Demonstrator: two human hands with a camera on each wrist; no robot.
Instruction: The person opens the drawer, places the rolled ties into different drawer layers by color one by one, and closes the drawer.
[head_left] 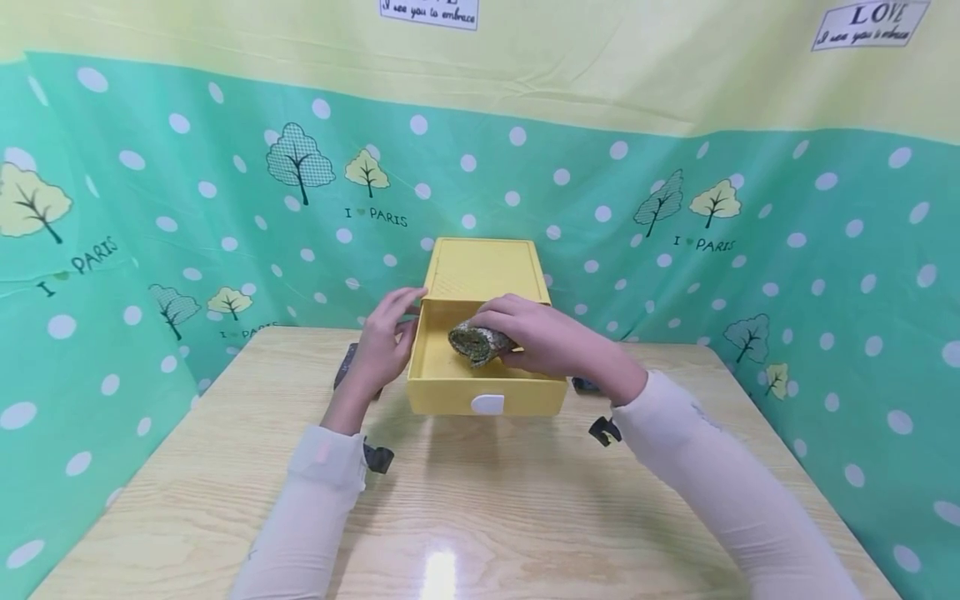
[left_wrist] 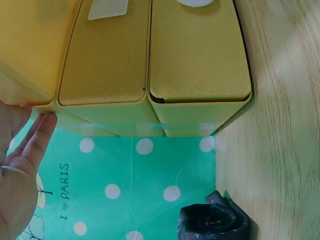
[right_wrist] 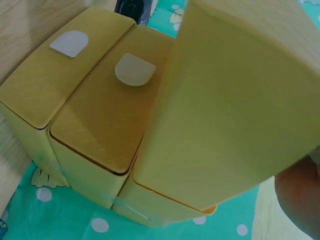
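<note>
A yellow drawer cabinet has its top drawer pulled out toward me. My right hand grips a rolled-up bundle, speckled grey-green and fabric-like, inside the drawer's opening. In the right wrist view only part of that hand shows, and the drawer wall hides the bundle. At the left side of the cabinet, my left hand rests its fingertips near the drawer's rear left corner. The left wrist view shows those fingers extended against the yellow edge.
Below the open drawer are two closed drawers with pale tab handles. A dark rolled fabric item lies left of the cabinet; another dark item sits at its right. A polka-dot curtain hangs behind the wooden table.
</note>
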